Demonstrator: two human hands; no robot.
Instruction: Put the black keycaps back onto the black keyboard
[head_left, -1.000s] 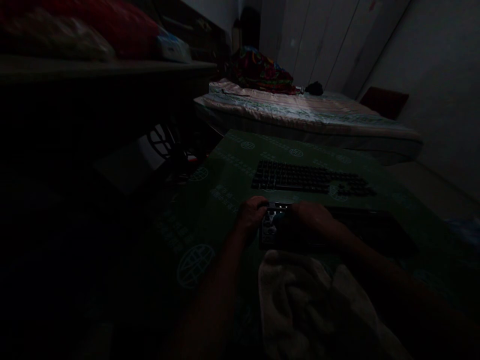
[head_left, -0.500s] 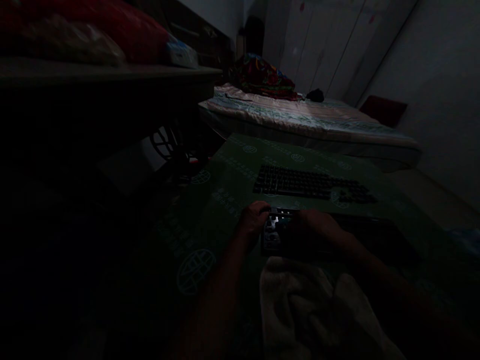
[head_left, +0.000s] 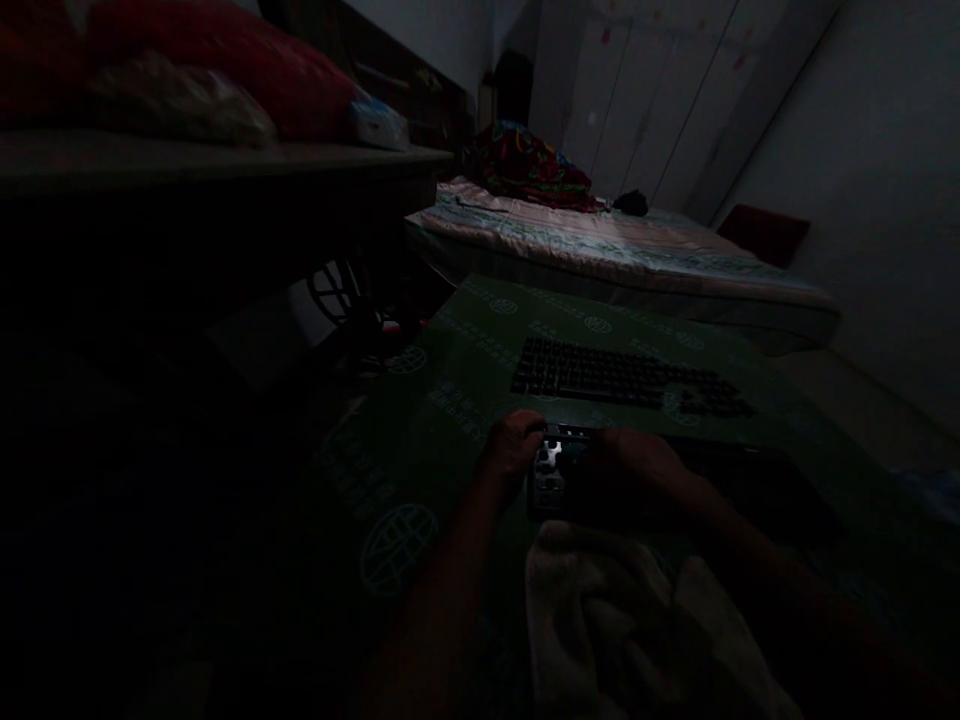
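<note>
"Keyboard base [head_left: 754, 482]: where?"
"Under my hands, long and dark, on the green tabletop [head_left: 442, 450] beside a soft, rumpled cloth [head_left: 581, 610]."
"Fingers?"
"My left hand's [head_left: 516, 445] curl at one corner; whether they, or my right hand's [head_left: 641, 465], are clamped, I can't tell."

"How does the bare left forearm [head_left: 456, 565] lie?"
"Slanting forward; the bare right forearm [head_left: 754, 545] angles inward."
"And the bare left hand [head_left: 517, 442]?"
"Curled; the bare right hand [head_left: 634, 463] sits near, fingertips lost in shadow."
</note>
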